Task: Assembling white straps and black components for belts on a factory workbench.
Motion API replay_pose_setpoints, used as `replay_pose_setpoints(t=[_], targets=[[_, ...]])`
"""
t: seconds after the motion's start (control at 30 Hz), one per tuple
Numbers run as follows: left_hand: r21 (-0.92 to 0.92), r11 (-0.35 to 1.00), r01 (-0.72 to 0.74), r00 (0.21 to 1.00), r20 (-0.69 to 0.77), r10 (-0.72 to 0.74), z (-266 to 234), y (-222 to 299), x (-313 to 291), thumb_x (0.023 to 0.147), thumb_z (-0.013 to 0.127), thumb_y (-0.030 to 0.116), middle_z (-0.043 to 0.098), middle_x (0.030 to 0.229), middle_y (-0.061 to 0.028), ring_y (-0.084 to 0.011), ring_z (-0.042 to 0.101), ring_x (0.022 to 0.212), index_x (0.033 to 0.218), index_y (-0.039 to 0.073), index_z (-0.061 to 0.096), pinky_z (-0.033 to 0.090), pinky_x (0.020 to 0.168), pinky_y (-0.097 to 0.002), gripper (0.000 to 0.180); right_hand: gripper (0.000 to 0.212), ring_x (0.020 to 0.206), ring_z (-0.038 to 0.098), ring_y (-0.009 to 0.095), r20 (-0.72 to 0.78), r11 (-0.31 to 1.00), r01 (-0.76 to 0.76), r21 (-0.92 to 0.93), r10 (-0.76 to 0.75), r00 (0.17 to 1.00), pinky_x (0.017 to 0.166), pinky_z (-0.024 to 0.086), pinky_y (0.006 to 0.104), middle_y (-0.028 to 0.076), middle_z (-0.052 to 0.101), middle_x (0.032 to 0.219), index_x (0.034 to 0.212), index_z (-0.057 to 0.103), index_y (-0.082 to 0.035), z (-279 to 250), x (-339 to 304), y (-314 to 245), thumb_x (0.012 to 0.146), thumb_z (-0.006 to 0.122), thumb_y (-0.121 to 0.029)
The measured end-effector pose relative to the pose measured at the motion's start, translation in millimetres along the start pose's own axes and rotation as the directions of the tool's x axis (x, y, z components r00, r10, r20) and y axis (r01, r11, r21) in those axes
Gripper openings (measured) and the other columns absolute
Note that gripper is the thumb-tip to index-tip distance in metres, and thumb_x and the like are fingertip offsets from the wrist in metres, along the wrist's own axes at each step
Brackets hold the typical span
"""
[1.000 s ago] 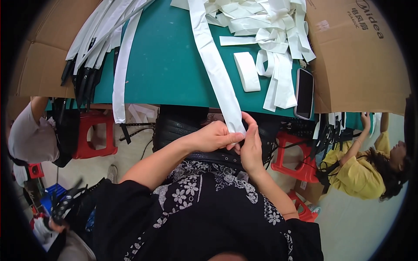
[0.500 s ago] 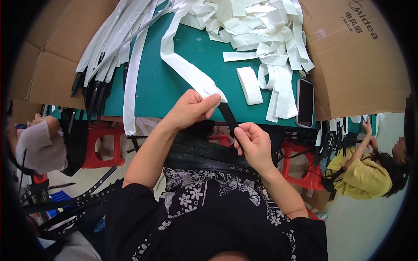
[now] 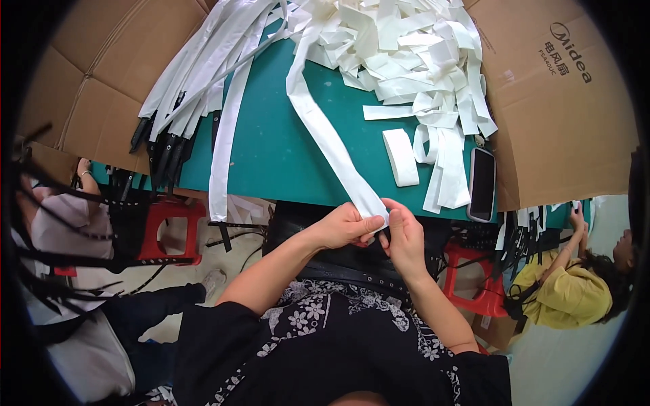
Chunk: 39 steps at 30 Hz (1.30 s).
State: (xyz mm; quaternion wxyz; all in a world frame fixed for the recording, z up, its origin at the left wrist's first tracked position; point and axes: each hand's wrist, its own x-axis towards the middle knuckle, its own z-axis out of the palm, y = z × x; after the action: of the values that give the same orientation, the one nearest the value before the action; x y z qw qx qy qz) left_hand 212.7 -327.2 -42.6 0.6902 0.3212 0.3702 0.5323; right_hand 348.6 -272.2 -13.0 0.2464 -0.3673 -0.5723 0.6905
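Note:
A long white sleeve-like strip point(image 3: 328, 139) runs from the far pile down to my hands at the table's near edge. My left hand point(image 3: 349, 227) is closed on its near end, thumb on top. Close against it, my right hand point(image 3: 406, 243) is closed at the same end, where a short bit of black belt point(image 3: 384, 239) shows between the hands. The rest of that belt is hidden by the strip and my fingers. More black belts with metal eyelets point(image 3: 362, 276) lie across my lap.
A heap of white strips point(image 3: 406, 68) covers the far right of the green table point(image 3: 264, 149). White-covered belts point(image 3: 203, 61) lie at left. A folded white band point(image 3: 401, 159) and a phone point(image 3: 482, 183) rest at right. Cardboard boxes point(image 3: 555, 135) flank the table; people sit at both sides.
My left hand has slid the white strip down along the black belt, toward my right hand. The hands are now together and less belt shows. At left, dangling black belts and a person's leg have appeared.

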Motion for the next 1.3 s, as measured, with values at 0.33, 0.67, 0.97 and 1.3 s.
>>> replay_pose_setpoints(t=[0.33,0.67,0.97,1.3], targets=[[0.193,0.975,0.113,0.946,-0.322,-0.046,-8,23,6,0.083,0.06,0.029,0.058,0.061,-0.0018,-0.0041,0.048,0.046,0.079,0.0,0.061,0.037,0.041,-0.0167,0.029,0.02,0.045,0.042,0.002,-0.121,0.998,0.047,0.033,-0.043,0.992,0.041,0.031,0.016,-0.001,0.052,0.058,0.082,0.052,-0.003,0,4,4,0.09,0.048,-0.021],[0.155,0.987,0.033,0.942,-0.335,0.021,17,19,5,0.083,0.059,0.029,0.053,0.054,-0.0009,-0.0043,0.042,0.041,0.072,-0.001,0.06,0.031,0.037,-0.0174,0.032,0.039,0.046,0.042,0.005,0.087,0.987,-0.157,0.036,0.153,0.984,0.043,0.032,0.0168,0.001,0.049,0.056,0.122,0.035,0.002,-32,-42,-4,0.086,0.049,-0.006],[0.08,0.991,0.106,0.91,-0.41,-0.065,21,17,11,0.077,0.067,0.025,0.056,0.056,-0.004,-0.0071,0.05,0.042,0.074,-0.002,0.062,0.039,0.037,-0.0187,0.028,0.041,0.044,0.04,0.005,-0.034,0.985,-0.173,0.018,0.174,0.984,0.04,0.03,0.0181,-0.001,0.045,0.053,0.123,0.036,0.004,-28,-42,-17,0.086,0.05,-0.008],[0.501,0.838,0.216,0.859,-0.506,0.08,0,32,8,0.082,0.06,0.023,0.053,0.053,0.0009,-0.0041,0.045,0.044,0.065,0.002,0.059,0.032,0.04,-0.0192,0.027,0.042,0.055,0.041,0.004,0.035,0.989,-0.092,0.119,0.088,0.995,0.049,0.035,0.0195,-0.001,0.047,0.062,0.126,0.036,-0.001,-12,-29,6,0.087,0.049,-0.011]])
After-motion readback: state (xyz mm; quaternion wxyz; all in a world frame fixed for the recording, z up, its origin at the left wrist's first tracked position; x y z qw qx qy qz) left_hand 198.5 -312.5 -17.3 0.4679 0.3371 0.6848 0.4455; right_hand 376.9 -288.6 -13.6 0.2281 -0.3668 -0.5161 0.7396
